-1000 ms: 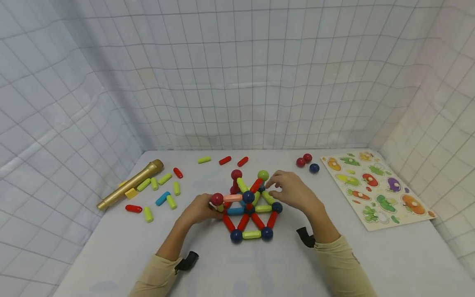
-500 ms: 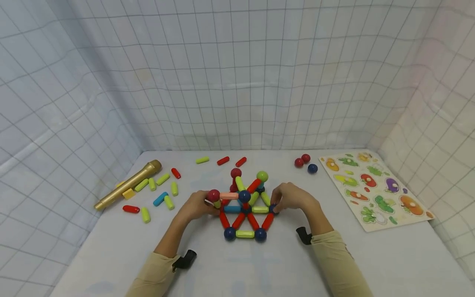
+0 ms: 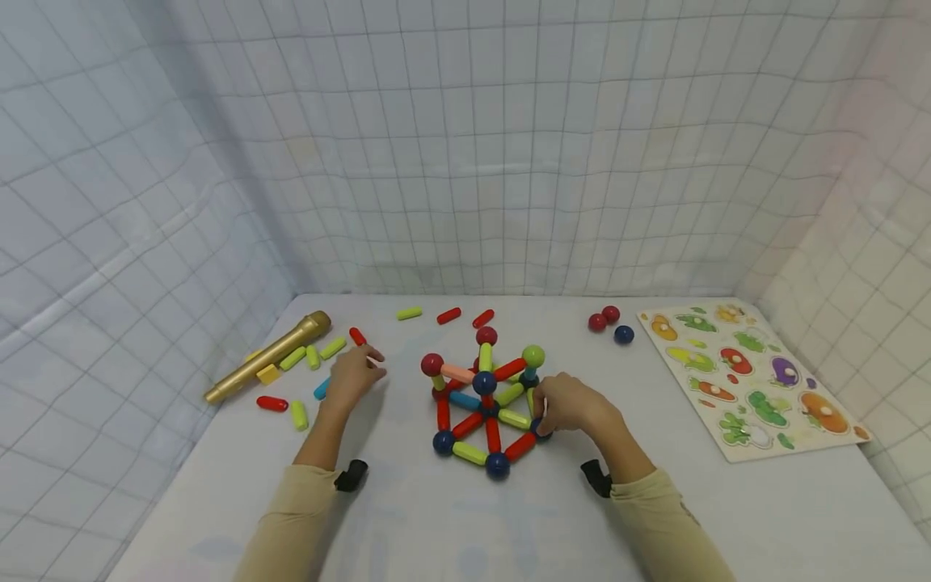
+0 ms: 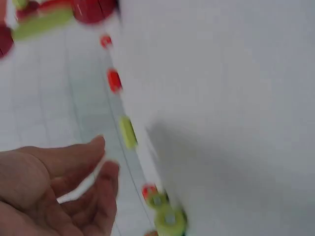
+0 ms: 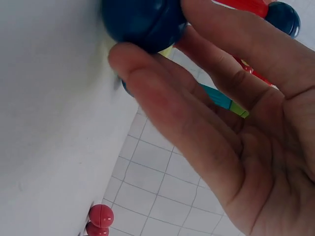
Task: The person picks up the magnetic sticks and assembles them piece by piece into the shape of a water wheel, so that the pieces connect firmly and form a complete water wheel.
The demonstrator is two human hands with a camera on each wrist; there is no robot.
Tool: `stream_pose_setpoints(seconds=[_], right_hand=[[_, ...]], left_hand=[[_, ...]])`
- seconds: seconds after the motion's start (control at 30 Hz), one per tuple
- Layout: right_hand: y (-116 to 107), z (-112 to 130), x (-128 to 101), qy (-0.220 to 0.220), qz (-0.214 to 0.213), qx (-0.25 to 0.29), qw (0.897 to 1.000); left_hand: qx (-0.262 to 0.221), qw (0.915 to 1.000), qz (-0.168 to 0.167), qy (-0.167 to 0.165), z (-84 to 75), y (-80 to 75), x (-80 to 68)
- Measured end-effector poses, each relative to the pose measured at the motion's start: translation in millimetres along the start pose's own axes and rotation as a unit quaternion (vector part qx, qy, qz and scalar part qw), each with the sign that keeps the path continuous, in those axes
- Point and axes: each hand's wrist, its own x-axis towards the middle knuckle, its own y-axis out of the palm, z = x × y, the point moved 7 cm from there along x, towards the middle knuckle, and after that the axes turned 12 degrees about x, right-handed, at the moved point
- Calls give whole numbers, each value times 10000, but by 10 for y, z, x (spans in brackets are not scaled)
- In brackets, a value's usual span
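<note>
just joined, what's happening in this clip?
A person is working on a rod-and-ball structure in the middle of a white table. The right hand grips a dark blue ball at the structure's right edge. The left hand is off the structure, over the loose rods beside a gold toy microphone, holding nothing visible. A vegetable puzzle board lies at the right.

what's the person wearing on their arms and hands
Both arms are in long beige sleeves that end at the wrists. A small black device sits at each cuff: one at the left wrist, one at the right wrist. The left hand and right hand are bare, no gloves.
</note>
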Motion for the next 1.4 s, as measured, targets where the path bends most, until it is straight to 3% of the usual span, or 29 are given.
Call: stream_pose_setpoints(seconds=[0.07,0.2,0.37,0.47,0.6,0.77,0.87,1.03,1.23,1.4], right_hand=[[40,-5,-20,-15,59,17,10000],[107,3,-38,-88,150,49,9998],[107,18,-43,-135,110,-25,9998],[97,44,-30,-160,84,-74,9998],[88,97,-31,-281,98,-82,9995],[88,71,-61,-164,55,-63,9998],[76,64,-81,-129,44,-60,9999],[109,67,-90,-217,38,25,9998],[134,84,-85,-263,106,36,9996],[114,47,-97,-287,-76,50,9995]], left_hand=[[517,9979,-217,-311,147,-93,73],[1283,9904,-136,-501,277,-124,212],[1400,9892,-144,-398,278,-89,284],[1132,9932,-207,-179,222,-139,189],[476,9986,123,210,-16,-238,-176],[28,9934,681,926,-599,-260,-667],[106,9881,522,1443,-957,-252,-836],[262,9839,217,1752,-1310,-211,-951],[175,9854,192,1683,-1401,-176,-971],[295,9836,28,1777,-1446,-182,-938]])
